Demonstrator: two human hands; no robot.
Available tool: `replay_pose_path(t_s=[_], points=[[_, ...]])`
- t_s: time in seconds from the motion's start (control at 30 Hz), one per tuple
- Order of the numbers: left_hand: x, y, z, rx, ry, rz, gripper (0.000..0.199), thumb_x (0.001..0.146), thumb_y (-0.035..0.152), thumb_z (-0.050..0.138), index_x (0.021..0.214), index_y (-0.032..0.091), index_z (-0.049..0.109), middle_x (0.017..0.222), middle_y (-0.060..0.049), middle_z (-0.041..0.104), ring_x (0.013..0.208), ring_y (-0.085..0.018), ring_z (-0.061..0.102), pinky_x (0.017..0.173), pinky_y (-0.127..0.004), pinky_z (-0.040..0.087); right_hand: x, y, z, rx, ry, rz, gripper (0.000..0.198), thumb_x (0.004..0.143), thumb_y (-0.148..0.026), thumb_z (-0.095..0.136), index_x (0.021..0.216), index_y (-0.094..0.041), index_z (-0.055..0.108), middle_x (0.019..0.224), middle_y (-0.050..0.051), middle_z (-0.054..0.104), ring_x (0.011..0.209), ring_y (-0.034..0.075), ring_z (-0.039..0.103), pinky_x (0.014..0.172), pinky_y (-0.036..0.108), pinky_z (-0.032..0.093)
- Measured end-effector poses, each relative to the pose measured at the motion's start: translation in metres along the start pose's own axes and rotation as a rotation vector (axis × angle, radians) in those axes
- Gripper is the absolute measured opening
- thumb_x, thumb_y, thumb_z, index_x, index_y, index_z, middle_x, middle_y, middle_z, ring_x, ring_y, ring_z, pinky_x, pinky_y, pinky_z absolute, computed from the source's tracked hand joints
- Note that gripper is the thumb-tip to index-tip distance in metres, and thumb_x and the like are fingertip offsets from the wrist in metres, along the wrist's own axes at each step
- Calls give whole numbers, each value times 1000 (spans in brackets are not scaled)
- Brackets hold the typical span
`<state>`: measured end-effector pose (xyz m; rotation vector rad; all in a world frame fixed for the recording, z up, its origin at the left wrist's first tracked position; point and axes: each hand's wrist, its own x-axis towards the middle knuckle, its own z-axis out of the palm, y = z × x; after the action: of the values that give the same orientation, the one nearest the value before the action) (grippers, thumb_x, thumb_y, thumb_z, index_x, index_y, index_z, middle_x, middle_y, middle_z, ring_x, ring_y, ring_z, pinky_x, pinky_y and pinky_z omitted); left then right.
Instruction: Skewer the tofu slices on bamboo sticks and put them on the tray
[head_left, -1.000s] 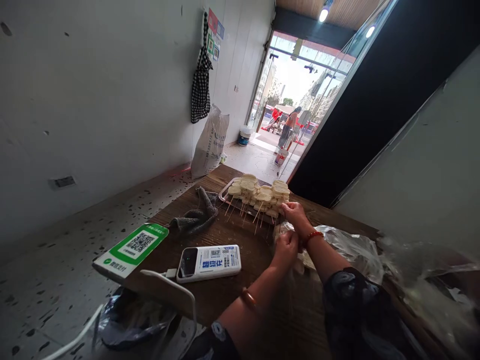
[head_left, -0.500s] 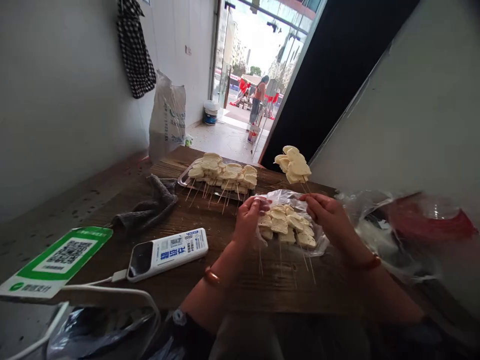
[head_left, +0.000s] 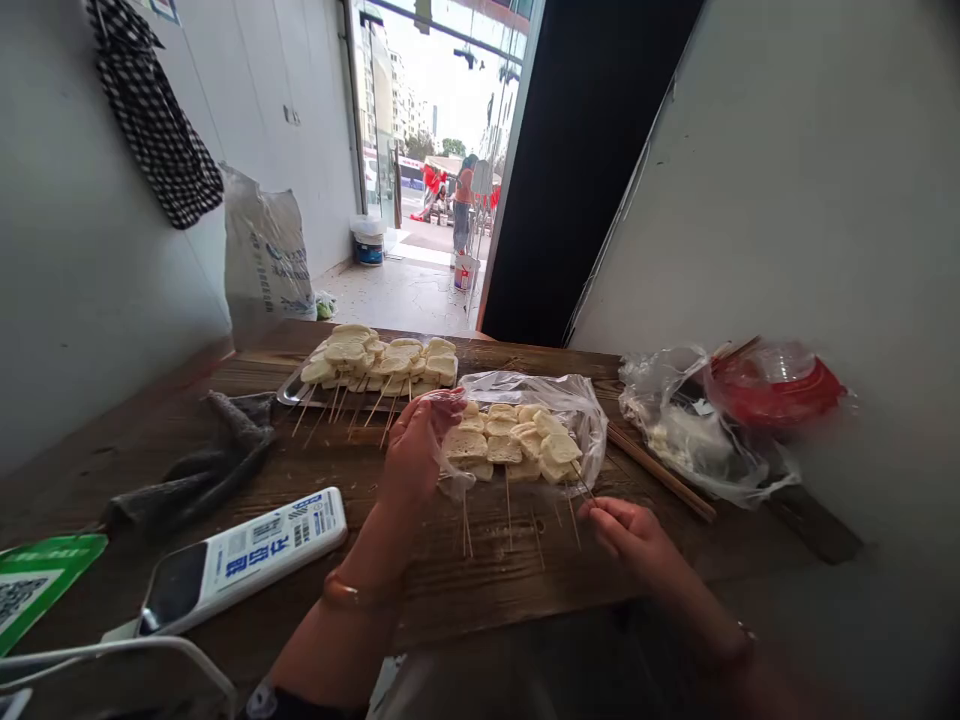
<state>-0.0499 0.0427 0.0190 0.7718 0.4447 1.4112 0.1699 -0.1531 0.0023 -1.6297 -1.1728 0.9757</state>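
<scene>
My left hand (head_left: 414,440) is closed on the left edge of a clear plastic bag (head_left: 596,405), pulling it up beside the food. Several skewers of pale, flat slices (head_left: 502,450) lie on the opened bag, their sticks pointing toward me. My right hand (head_left: 619,530) pinches the stick of one skewer (head_left: 559,447), whose slices rest on the right side of the pile. Behind my left hand, a metal tray (head_left: 289,390) bears a heap of similar skewers (head_left: 349,350) with sticks over its near edge.
A power bank (head_left: 247,560) with a white cable, a green QR card (head_left: 45,580) and a grey cloth (head_left: 202,460) lie at left. On the right are wooden sticks (head_left: 660,470), a plastic bag (head_left: 697,450) and a red basin (head_left: 780,395). A person (head_left: 463,205) stands outside the doorway.
My right hand has lowered the raised skewer onto the pile in the bag. My left hand keeps its hold on the bag. The view has swung to the right.
</scene>
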Motion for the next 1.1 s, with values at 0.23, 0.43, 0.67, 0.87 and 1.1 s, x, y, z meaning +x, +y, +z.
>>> replay_pose_path(t_s=[0.23, 0.43, 0.67, 0.87, 1.1], points=[[1, 3, -2, 2, 22, -23, 24, 78, 36, 66, 87, 15, 71, 93, -9, 75, 80, -17, 69, 73, -28, 52, 30, 24, -7, 111, 196, -4, 49, 77, -59, 60, 90, -13, 66, 49, -6, 40, 47, 10, 30, 47, 24, 20], [-4, 2, 2, 19, -42, -44, 24, 79, 38, 67, 89, 17, 71, 97, -9, 75, 84, -18, 69, 77, -30, 51, 28, 43, -14, -56, 293, -39, 44, 77, -59, 60, 77, -15, 65, 47, -3, 45, 46, 11, 38, 48, 25, 26], [-9, 2, 5, 67, -94, -1, 25, 80, 39, 65, 91, 17, 72, 102, -10, 74, 89, -19, 68, 83, -31, 49, 29, 42, 6, -8, 206, 43, 52, 76, -65, 55, 82, -15, 64, 45, -5, 44, 38, 8, 30, 42, 23, 20], [-6, 2, 4, 68, -74, 1, 27, 79, 41, 65, 91, 17, 71, 104, -10, 73, 92, -20, 67, 83, -31, 48, 14, 33, 10, 120, 178, 81, 54, 74, -66, 60, 89, -15, 65, 48, -5, 44, 40, 8, 29, 41, 23, 18], [-12, 9, -1, 560, 36, 302, 33, 84, 43, 60, 107, 20, 67, 110, -8, 69, 106, -24, 60, 95, -36, 43, 14, 47, -4, 90, 154, 83, 55, 69, -66, 62, 85, -14, 67, 43, -7, 37, 39, 8, 29, 42, 22, 17]])
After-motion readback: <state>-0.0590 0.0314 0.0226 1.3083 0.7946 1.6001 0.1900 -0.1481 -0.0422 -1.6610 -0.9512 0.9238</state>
